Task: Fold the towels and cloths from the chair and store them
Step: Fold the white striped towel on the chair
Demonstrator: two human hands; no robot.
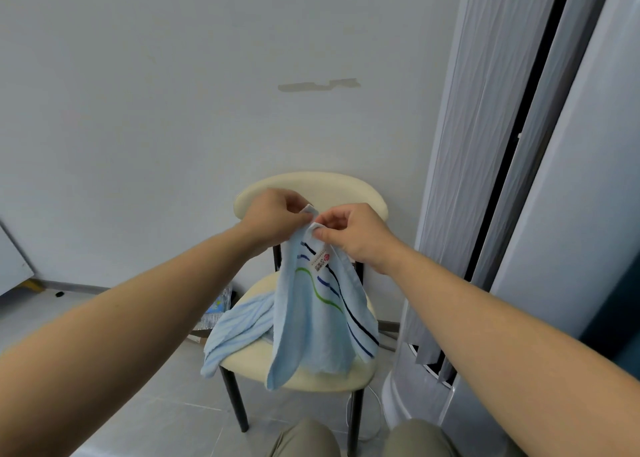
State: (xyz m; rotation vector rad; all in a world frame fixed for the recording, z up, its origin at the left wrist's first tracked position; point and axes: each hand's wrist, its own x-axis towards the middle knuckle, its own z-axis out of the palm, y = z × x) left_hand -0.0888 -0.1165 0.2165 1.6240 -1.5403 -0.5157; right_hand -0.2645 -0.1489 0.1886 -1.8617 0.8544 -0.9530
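A light blue towel [313, 321] with dark blue and green wavy stripes and a small label hangs in front of a cream chair [311, 378]. My left hand [273, 215] pinches one top corner and my right hand [353, 236] pinches the other, the two corners held close together above the seat. The towel's lower edge drapes onto the seat. A second pale blue striped cloth [235, 332] lies on the seat's left side and hangs over its edge.
The chair stands against a pale wall, on black legs over a grey tiled floor. A tall grey cabinet or appliance [519, 214] rises close on the right. A plastic bag and small items [216, 309] lie on the floor behind the chair. My knees show at the bottom.
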